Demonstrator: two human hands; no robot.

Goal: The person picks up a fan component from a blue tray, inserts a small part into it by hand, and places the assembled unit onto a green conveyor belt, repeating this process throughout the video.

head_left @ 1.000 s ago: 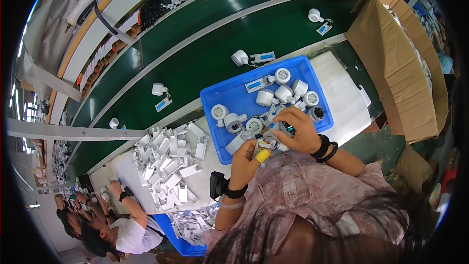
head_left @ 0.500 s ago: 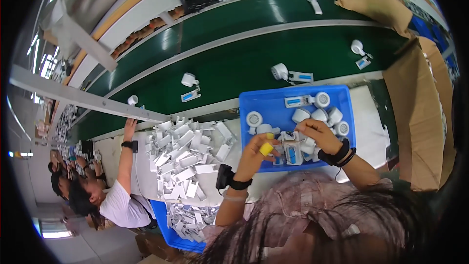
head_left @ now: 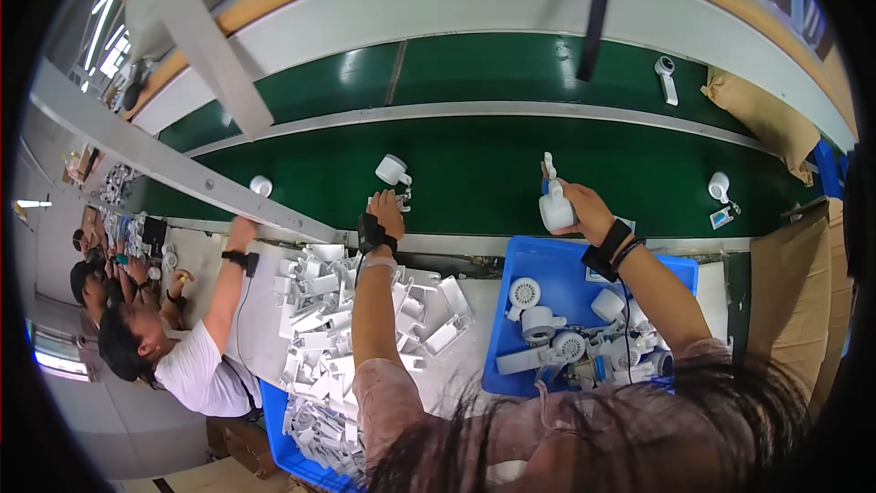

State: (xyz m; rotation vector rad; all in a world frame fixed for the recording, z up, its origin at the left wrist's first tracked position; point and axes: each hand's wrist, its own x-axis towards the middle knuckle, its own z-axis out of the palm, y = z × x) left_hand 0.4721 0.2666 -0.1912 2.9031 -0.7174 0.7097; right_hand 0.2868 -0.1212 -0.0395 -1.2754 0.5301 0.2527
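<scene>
My right hand (head_left: 587, 210) is closed around a white round-headed handheld fan unit (head_left: 557, 210), held at the green conveyor belt (head_left: 474, 160). A narrow blue-and-white piece sticks up from its far side. On the belt to the left lies another fan unit (head_left: 392, 171), and my left hand (head_left: 387, 212) reaches to the small bracket joined to it. The left fingers close over that bracket and partly hide it. Below my right forearm sits a blue tray (head_left: 500, 329) with several white fan units, some showing round grilles.
White plastic housings (head_left: 315, 347) are heaped on the table at left, with a blue bin (head_left: 274, 411) of more below. Another fan unit (head_left: 719, 187) lies on the belt at right, near a cardboard box (head_left: 794, 283). A co-worker (head_left: 201, 361) reaches in beneath the metal bar (head_left: 210, 184).
Both hands have left the blue tray and moved forward to the belt. My right hand has taken hold of a fan unit; my left has moved to another unit's bracket. The view has shifted.
</scene>
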